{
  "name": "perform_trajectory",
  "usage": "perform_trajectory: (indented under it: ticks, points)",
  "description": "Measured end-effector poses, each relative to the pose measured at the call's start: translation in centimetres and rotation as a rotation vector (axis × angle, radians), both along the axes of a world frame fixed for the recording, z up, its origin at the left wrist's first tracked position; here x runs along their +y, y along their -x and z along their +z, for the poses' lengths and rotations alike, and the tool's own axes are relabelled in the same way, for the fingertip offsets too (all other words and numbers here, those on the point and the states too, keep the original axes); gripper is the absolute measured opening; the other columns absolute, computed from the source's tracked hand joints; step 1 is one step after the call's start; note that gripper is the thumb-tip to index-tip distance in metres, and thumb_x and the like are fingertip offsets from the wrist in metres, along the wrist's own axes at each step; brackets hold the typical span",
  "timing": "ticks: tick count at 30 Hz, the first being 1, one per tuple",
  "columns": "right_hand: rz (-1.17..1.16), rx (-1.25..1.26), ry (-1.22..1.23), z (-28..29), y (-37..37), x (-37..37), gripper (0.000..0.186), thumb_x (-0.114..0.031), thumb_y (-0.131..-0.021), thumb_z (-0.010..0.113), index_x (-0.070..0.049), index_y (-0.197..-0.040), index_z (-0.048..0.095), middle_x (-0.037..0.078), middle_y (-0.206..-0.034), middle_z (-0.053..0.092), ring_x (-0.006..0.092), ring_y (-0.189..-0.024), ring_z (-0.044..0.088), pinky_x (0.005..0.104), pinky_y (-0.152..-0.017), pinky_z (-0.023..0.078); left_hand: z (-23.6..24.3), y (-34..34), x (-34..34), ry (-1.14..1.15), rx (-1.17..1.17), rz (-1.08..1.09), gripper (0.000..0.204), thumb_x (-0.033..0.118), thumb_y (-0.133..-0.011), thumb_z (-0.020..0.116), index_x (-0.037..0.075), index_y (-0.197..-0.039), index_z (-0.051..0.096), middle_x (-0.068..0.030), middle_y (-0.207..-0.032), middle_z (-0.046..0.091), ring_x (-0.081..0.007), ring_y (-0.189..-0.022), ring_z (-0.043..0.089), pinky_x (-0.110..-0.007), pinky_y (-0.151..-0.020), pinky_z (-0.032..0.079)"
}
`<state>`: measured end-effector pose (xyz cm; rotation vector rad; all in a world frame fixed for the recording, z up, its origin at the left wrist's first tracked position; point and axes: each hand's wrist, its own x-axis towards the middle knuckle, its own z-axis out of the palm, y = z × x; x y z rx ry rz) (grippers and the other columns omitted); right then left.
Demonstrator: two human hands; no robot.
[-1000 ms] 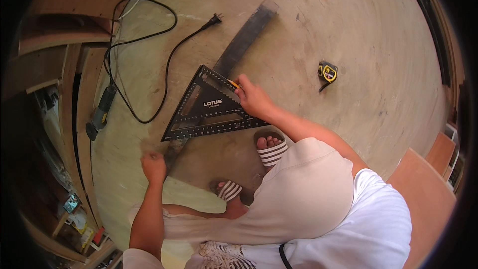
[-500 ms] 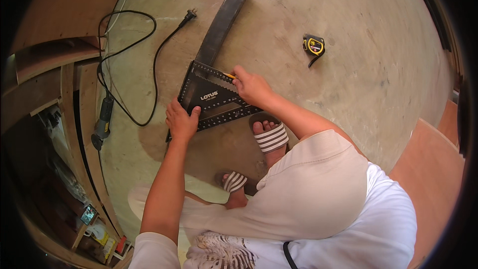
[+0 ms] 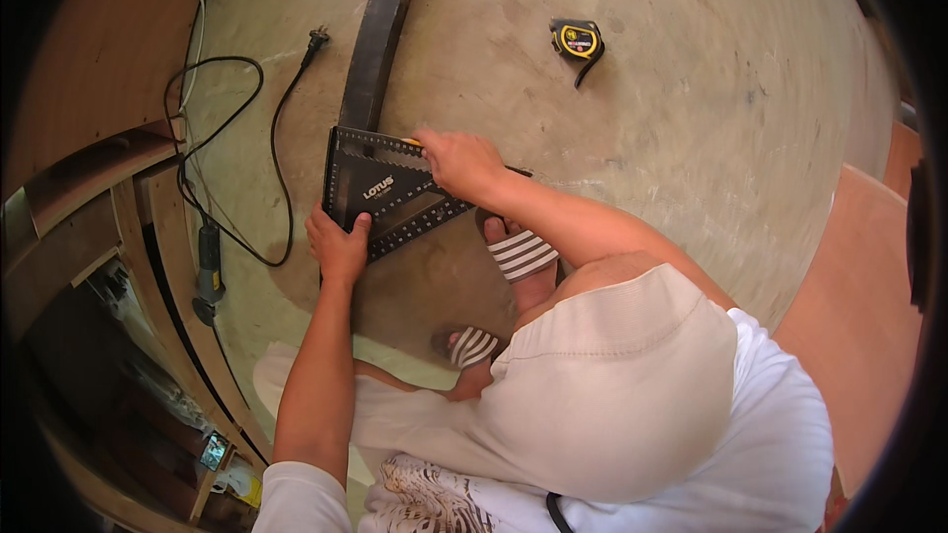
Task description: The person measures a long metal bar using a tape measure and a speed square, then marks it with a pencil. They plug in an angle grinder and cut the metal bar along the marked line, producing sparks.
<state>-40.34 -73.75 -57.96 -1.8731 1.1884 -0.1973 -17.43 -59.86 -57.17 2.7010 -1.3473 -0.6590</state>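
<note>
A black triangular square (image 3: 370, 176) with rows of small holes lies across the near end of a dark metal bar (image 3: 375, 44) on the floor. My left hand (image 3: 338, 247) grips the square's lower left side, thumb on its top face and fingers over the outer edge. Between the fingers of my right hand (image 3: 462, 163) is a yellow pencil (image 3: 414, 143), its visible end by the square's upper edge. The right hand hides most of the pencil and part of the square.
A black and yellow tape measure (image 3: 577, 40) lies on the floor at the far right of the bar. On the left are an angle grinder (image 3: 208, 271) and its looped black cord (image 3: 286, 168). My sandalled feet (image 3: 523, 257) are close to the square. Plywood (image 3: 839, 336) stands at right.
The view has shifted, so the square, bar and tape measure appear farther left. My right hand looks more turned over above the square; both hands keep their holds.
</note>
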Motion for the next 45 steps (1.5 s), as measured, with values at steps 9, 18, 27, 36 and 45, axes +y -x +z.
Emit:
perform_trajectory:
  ticks: [9,18,27,36,45]
  points:
    - [-0.065,-0.028,0.045,-0.7,1.9,1.0,0.02,-0.018,-0.092,0.054,-0.012,-0.11,0.063,0.013,-0.092,0.071,0.0378,-0.087,0.067,0.0503,-0.071,0.052,-0.3,-0.1,-0.2,0.003,-0.009,0.02,0.079,0.039,-0.083,0.075,0.001,-0.141,0.037,-0.0203,-0.134,0.045,-0.0406,-0.126,0.045,-0.055,-0.105,0.034]
    - [-0.059,-0.04,0.052,-1.6,2.0,1.0,0.022,-0.016,-0.089,0.055,-0.013,-0.109,0.064,0.014,-0.092,0.071,0.0369,-0.088,0.067,0.05,-0.071,0.052,0.2,0.2,-0.8,-0.016,0.017,0.051,0.079,0.039,-0.082,0.075,0.0,-0.14,0.039,-0.0199,-0.136,0.045,-0.0399,-0.127,0.045,-0.055,-0.106,0.033]
    - [-0.058,-0.052,0.0,-0.4,2.1,0.5,0.019,-0.01,-0.086,0.053,-0.011,-0.101,0.064,0.016,-0.095,0.071,0.0388,-0.092,0.067,0.0508,-0.076,0.052,-0.1,-0.4,-0.7,0.037,0.03,-0.009,0.079,0.037,-0.081,0.076,-0.003,-0.139,0.039,-0.0219,-0.134,0.046,-0.0409,-0.125,0.046,-0.053,-0.105,0.037]
    - [-0.07,-0.059,0.003,-0.3,2.2,0.5,0.02,-0.01,-0.085,0.054,-0.011,-0.102,0.064,0.017,-0.094,0.071,0.0392,-0.091,0.067,0.0512,-0.076,0.052,-0.2,-0.7,-0.5,0.057,0.063,-0.026,0.078,0.036,-0.082,0.076,-0.004,-0.138,0.04,-0.023,-0.132,0.046,-0.0408,-0.124,0.047,-0.051,-0.104,0.038]
    - [-0.073,-0.068,-0.015,-0.5,2.3,0.4,0.019,-0.012,-0.086,0.054,-0.011,-0.103,0.064,0.017,-0.093,0.071,0.0391,-0.09,0.067,0.0504,-0.076,0.052,-0.6,-0.5,-0.5,0.018,0.038,0.011,0.081,0.039,-0.082,0.076,-0.002,-0.14,0.038,-0.021,-0.135,0.045,-0.0402,-0.126,0.045,-0.055,-0.104,0.035]
